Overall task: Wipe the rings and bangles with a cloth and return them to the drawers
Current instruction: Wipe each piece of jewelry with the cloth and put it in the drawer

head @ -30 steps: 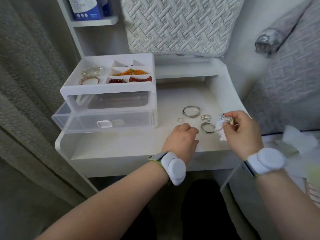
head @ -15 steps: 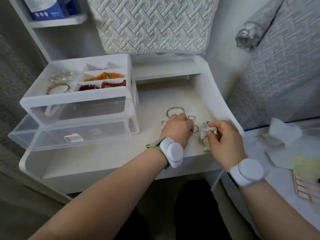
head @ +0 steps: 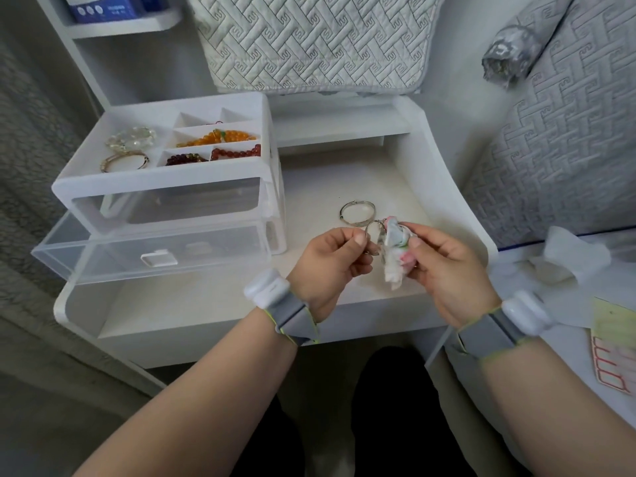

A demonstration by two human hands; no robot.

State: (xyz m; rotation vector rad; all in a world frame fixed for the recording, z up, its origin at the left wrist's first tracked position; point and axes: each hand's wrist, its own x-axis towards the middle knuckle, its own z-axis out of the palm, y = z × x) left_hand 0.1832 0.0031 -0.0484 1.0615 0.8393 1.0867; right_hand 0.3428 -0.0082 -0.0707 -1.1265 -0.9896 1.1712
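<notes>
- Head view, item one: my left hand (head: 330, 266), raised over the front of the counter (head: 206, 304). Its fingers (head: 358, 239) are clamped on the held bangle (head: 367, 231), thumb and forefinger pinching the near side of its rim.
- Item two: the held bangle, silver and thin, standing roughly upright in the air between my two hands, its far side pressed into the cloth (head: 395, 256).
- Item three: my right hand (head: 447, 270), level with the left. Its fingers (head: 418, 241) are curled tight round the cloth, which is bunched, white with pink and pale blue marks, one end hanging down below my grip.
- Item four: second bangle (head: 358, 211), silver, lying flat on the counter just beyond my hands.
- Item five: drawer unit (head: 165, 201), white frame with clear fronts, at the left of the counter. The lower drawer (head: 155, 256) is pulled out toward me; the one above sits pushed in.
- Item six: open tray on top of the unit, in compartments: clear crystal bracelet (head: 132, 137), gold bangle (head: 124, 161) in front of it, orange beads (head: 216, 137), red beads (head: 237, 153), dark beads (head: 186, 159).
- Item seven: white wristbands, one on each wrist (head: 272, 294).
- Item eight: quilted cushion (head: 309, 39) behind the counter; crumpled tissue (head: 568, 256) on the bed to my right.
</notes>
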